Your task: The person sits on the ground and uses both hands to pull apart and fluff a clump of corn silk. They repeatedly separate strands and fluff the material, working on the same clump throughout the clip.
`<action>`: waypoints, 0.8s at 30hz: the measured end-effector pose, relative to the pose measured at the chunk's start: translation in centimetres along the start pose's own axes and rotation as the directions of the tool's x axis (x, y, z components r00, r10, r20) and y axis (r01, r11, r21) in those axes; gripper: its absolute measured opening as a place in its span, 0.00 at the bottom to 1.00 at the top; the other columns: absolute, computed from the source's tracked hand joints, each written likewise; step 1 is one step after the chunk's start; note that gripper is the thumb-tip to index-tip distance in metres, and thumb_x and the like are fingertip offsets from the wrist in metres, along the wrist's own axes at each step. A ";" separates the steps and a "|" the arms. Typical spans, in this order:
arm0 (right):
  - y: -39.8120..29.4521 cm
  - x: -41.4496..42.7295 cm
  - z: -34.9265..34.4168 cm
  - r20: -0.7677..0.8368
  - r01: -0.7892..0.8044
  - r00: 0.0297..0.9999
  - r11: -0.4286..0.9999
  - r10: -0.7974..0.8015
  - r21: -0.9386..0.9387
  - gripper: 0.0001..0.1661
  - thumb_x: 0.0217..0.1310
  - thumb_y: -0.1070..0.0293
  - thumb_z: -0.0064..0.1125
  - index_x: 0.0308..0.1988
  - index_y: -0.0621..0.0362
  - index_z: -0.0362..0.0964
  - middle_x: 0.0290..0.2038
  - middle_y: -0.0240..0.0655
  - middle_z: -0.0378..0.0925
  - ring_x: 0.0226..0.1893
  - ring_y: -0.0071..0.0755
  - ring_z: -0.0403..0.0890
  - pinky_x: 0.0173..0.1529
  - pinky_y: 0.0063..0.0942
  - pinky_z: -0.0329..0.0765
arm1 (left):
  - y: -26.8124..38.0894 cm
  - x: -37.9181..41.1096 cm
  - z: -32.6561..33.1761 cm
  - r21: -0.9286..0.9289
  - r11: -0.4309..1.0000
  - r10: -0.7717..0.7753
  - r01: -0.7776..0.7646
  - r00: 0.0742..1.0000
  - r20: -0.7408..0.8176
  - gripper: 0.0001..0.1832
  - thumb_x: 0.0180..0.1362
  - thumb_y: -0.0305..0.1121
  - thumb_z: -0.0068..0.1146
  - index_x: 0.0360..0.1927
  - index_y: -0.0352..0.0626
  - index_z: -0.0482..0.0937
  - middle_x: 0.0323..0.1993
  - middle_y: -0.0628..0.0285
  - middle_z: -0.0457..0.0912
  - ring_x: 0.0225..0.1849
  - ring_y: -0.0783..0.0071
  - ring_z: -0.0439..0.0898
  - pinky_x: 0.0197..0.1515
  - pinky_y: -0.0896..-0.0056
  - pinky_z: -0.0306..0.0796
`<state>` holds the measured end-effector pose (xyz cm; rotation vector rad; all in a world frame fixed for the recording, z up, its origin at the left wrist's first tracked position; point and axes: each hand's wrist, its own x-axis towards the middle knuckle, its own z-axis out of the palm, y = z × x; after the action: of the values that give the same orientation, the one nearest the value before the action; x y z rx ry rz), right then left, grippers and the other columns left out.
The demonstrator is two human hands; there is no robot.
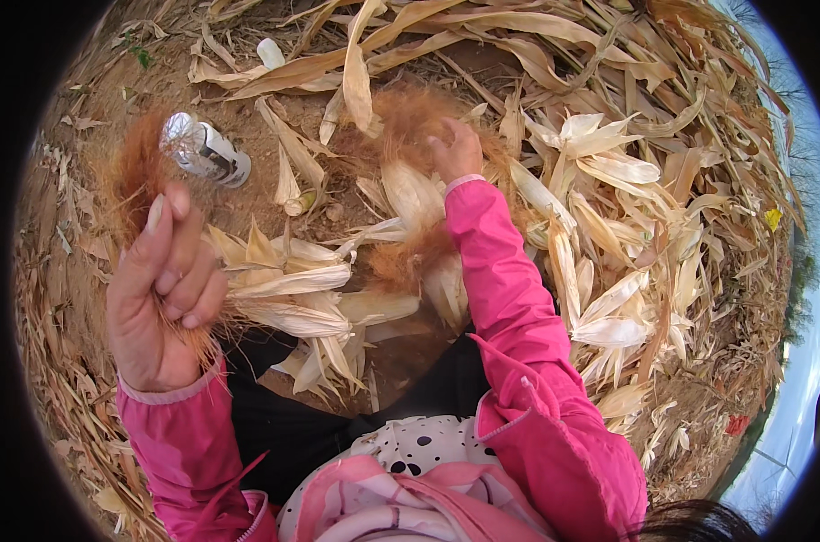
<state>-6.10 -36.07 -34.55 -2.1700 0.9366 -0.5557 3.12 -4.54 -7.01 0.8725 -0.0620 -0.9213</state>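
My left hand (pixel 173 284) is raised on the left side, its fingers closed around a tuft of reddish-brown corn silk (pixel 139 169). Loose strands also stick out below its palm. Ahead of me, my right hand (pixel 459 150) reaches down to a fluffy heap of corn silk (pixel 410 115), with its fingertips at the heap's right edge. Whether those fingers grip any strands cannot be made out. A smaller clump of silk (pixel 410 261) lies nearer me on dry corn husks (pixel 410 196), partly behind my right forearm.
A white cylindrical can (pixel 210 152) lies on the soil beyond my left hand. Pale husks (pixel 288 291) are piled before my knees, and more husks (pixel 606 271) spread to the right. Long dry corn leaves and stalks (pixel 518 34) cover the far ground.
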 end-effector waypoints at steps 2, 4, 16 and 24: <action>0.9 1.7 0.4 -0.038 -0.034 0.999 0.979 0.027 -0.202 0.26 0.45 0.64 0.66 0.47 0.58 0.71 0.52 0.43 0.69 0.55 0.50 0.65 0.56 0.41 0.66 | -0.2 0.5 0.0 0.012 1.000 -0.021 0.021 1.000 -0.003 0.08 0.66 0.34 0.41 0.43 0.40 0.65 0.16 0.75 0.55 0.12 0.89 0.50 0.13 0.87 0.49; 1.5 3.0 1.5 -0.020 -0.081 0.997 0.913 0.079 -0.399 0.22 0.47 0.64 0.65 0.46 0.54 0.73 0.55 0.38 0.67 0.59 0.47 0.61 0.57 0.44 0.64 | -0.4 0.8 0.1 0.031 0.999 -0.039 0.039 0.999 -0.022 0.09 0.65 0.34 0.41 0.43 0.40 0.65 0.16 0.75 0.55 0.12 0.89 0.50 0.14 0.86 0.48; 2.1 1.2 -4.9 0.238 -0.219 0.966 0.817 0.104 0.533 0.14 0.52 0.78 0.61 0.40 0.67 0.71 0.33 0.33 0.78 0.32 0.20 0.77 0.37 0.17 0.73 | 0.0 0.7 -0.4 0.053 0.999 -0.014 0.011 0.998 0.053 0.10 0.63 0.35 0.46 0.40 0.38 0.71 0.16 0.77 0.55 0.12 0.89 0.50 0.15 0.86 0.48; -10.5 -7.9 -16.9 0.186 -0.176 0.982 0.434 0.019 0.884 0.14 0.55 0.76 0.59 0.43 0.62 0.71 0.36 0.31 0.78 0.34 0.20 0.78 0.40 0.17 0.74 | 0.4 -0.4 0.1 0.048 0.997 0.049 -0.057 0.988 0.149 0.10 0.62 0.34 0.49 0.38 0.36 0.72 0.16 0.77 0.56 0.12 0.90 0.51 0.15 0.85 0.48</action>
<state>-16.79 -32.19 -16.37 -1.1176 0.4628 -0.6266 3.10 -4.18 -6.53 0.8455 -0.2370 -0.9372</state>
